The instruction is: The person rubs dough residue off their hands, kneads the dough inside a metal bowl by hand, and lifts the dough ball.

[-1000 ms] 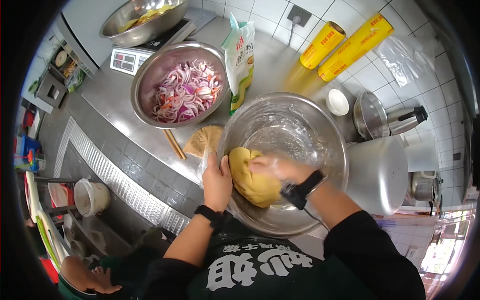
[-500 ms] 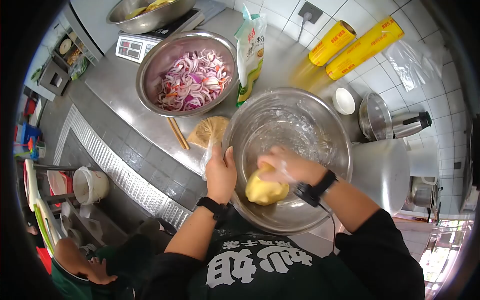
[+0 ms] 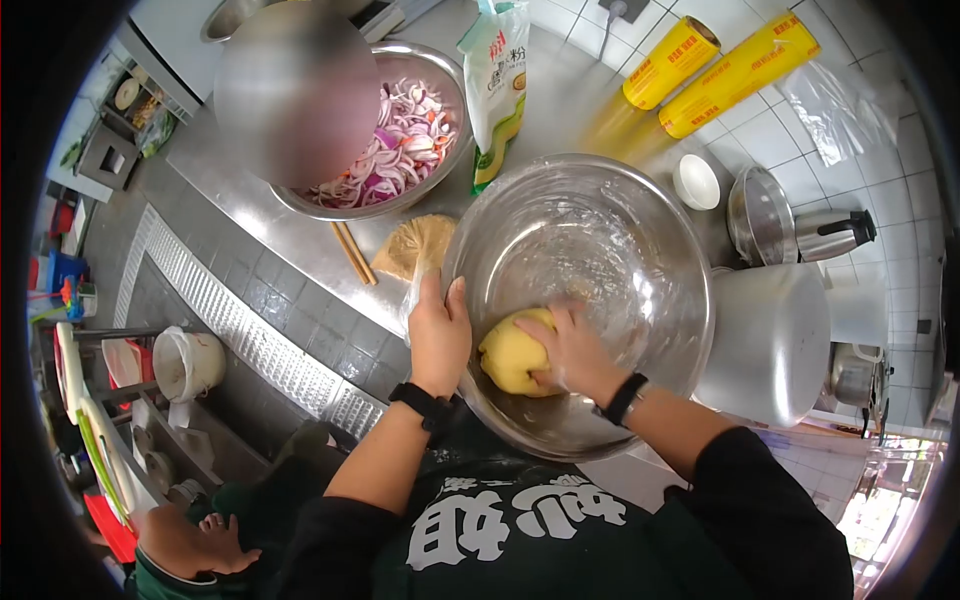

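A large steel mixing bowl (image 3: 690, 375) stands in front of me, its inside wall smeared with pale, floury residue. My left hand (image 3: 440, 335) holds its left rim, thumb up at the edge and fingers on the outside. Low in the bowl sits a smooth, yellow lump of dough (image 3: 505, 357). My right hand (image 3: 580, 350) grips the dough from its right side, with slightly blurred fingers over the top and the thumb low at the front. A plastic bag of light brown crumbs or powder (image 3: 415, 248) lies just beyond my left hand.
Behind are a steel bowl of sliced red onion (image 3: 415, 140), partly hidden by a blurred round patch, and a green-white bag (image 3: 495, 90). Chopsticks (image 3: 353, 253) lie left; a white bowl (image 3: 696, 182), film rolls (image 3: 740, 75) and a large pot (image 3: 765, 345) stand right. Another person's hand (image 3: 230, 545) shows lower left.
My right hand has gone from the top of the dough to its right side. The dough looks rounder and sits slightly further left. My left hand stays on the rim. A blurred patch now covers some onion.
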Action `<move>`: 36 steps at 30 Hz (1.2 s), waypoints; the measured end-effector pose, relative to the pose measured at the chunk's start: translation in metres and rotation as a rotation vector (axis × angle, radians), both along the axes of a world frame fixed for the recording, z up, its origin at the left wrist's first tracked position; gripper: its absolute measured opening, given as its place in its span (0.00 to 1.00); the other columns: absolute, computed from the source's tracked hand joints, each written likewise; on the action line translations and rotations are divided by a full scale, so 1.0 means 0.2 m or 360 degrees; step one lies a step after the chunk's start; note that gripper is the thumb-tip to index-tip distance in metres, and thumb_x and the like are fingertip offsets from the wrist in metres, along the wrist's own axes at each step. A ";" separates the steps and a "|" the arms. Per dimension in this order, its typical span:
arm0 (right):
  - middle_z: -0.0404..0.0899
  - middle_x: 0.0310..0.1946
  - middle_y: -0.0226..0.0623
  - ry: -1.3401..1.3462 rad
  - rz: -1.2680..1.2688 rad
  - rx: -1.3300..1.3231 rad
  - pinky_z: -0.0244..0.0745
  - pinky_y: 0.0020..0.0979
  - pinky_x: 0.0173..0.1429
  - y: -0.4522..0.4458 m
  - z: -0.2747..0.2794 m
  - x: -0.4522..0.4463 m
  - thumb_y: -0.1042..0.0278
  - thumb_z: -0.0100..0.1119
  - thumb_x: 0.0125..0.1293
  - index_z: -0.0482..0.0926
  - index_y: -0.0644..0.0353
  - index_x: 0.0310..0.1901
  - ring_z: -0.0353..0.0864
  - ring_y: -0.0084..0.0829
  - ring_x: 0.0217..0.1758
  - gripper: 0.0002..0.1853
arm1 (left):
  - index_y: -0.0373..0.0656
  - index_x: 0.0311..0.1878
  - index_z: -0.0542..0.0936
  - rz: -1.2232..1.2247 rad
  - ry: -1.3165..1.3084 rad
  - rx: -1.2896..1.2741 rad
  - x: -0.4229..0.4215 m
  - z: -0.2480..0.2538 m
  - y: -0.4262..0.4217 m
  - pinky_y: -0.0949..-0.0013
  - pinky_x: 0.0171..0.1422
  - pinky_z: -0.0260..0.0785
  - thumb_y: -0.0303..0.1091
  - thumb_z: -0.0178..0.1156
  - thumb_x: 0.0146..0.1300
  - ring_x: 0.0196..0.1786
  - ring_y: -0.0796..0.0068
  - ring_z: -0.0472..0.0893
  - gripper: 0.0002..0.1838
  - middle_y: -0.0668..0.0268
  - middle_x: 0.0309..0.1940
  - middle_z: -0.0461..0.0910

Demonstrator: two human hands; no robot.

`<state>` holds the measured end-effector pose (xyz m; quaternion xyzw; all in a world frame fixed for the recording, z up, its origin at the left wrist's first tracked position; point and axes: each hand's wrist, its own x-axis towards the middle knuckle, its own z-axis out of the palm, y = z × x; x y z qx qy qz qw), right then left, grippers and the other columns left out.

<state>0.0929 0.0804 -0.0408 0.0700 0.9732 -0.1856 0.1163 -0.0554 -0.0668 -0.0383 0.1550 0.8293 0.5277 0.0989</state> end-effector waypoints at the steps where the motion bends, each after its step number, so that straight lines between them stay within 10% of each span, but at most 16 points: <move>1: 0.66 0.57 0.50 -0.0098 -0.0056 0.0055 0.73 0.46 0.54 0.00 0.00 -0.05 0.55 0.70 0.48 0.67 0.41 0.64 0.74 0.55 0.52 0.39 | 0.33 0.51 0.71 -0.0012 0.0024 -0.0019 0.00 0.01 -0.01 0.50 0.35 0.68 0.33 0.54 0.68 0.33 0.39 0.77 0.15 0.41 0.27 0.77; 5: 0.76 0.43 0.51 -0.0045 -0.0232 -0.0164 0.75 0.40 0.51 0.13 -0.15 -0.16 0.61 0.68 0.48 0.70 0.46 0.61 0.80 0.46 0.42 0.34 | 0.34 0.51 0.71 -0.0044 0.0080 -0.0015 0.01 0.02 0.00 0.49 0.34 0.68 0.34 0.54 0.68 0.31 0.39 0.77 0.14 0.41 0.25 0.76; 10: 0.78 0.46 0.50 0.0362 -0.1030 -0.1628 0.72 0.36 0.57 0.22 -0.02 -0.12 0.61 0.69 0.52 0.61 0.72 0.61 0.79 0.37 0.50 0.39 | 0.36 0.45 0.70 -0.0067 0.0043 -0.0032 -0.01 0.03 -0.03 0.48 0.30 0.65 0.36 0.54 0.68 0.29 0.39 0.77 0.12 0.41 0.22 0.75; 17: 0.68 0.57 0.61 0.0320 -0.0378 0.0198 0.62 0.46 0.65 0.02 -0.10 -0.22 0.53 0.68 0.55 0.58 0.73 0.64 0.67 0.57 0.61 0.44 | 0.40 0.44 0.73 -0.0191 -0.0092 -0.0121 0.05 -0.01 -0.03 0.48 0.38 0.72 0.34 0.49 0.67 0.33 0.43 0.78 0.09 0.46 0.31 0.75; 22: 0.65 0.59 0.66 -0.0474 -0.0742 -0.0026 0.64 0.43 0.64 0.10 -0.14 -0.38 0.57 0.66 0.57 0.52 0.79 0.66 0.66 0.57 0.62 0.46 | 0.38 0.47 0.65 -0.0129 -0.0331 -0.0169 0.02 -0.04 0.00 0.46 0.34 0.70 0.40 0.48 0.70 0.29 0.41 0.79 0.14 0.45 0.24 0.79; 27: 0.66 0.58 0.65 -0.0073 -0.0455 -0.0009 0.65 0.44 0.62 0.17 -0.17 -0.35 0.55 0.66 0.56 0.55 0.77 0.64 0.67 0.58 0.60 0.44 | 0.43 0.50 0.63 -0.0052 -0.0202 -0.0108 0.04 -0.08 0.00 0.43 0.34 0.68 0.41 0.48 0.70 0.30 0.41 0.79 0.14 0.47 0.25 0.79; 30: 0.66 0.57 0.64 -0.0014 -0.0362 -0.0042 0.65 0.45 0.61 0.20 -0.04 -0.43 0.54 0.66 0.55 0.57 0.75 0.63 0.67 0.59 0.59 0.43 | 0.46 0.71 0.57 -0.0171 -0.0479 -0.0215 -0.04 0.27 -0.11 0.48 0.62 0.64 0.43 0.50 0.66 0.56 0.38 0.74 0.31 0.37 0.53 0.72; 36: 0.67 0.55 0.62 -0.0006 -0.0214 -0.0077 0.66 0.46 0.60 0.22 0.05 -0.52 0.52 0.66 0.54 0.60 0.72 0.60 0.68 0.59 0.57 0.40 | 0.43 0.67 0.60 0.0661 -0.0675 0.0390 -0.04 0.21 0.16 0.49 0.63 0.64 0.40 0.53 0.62 0.56 0.38 0.73 0.31 0.37 0.53 0.72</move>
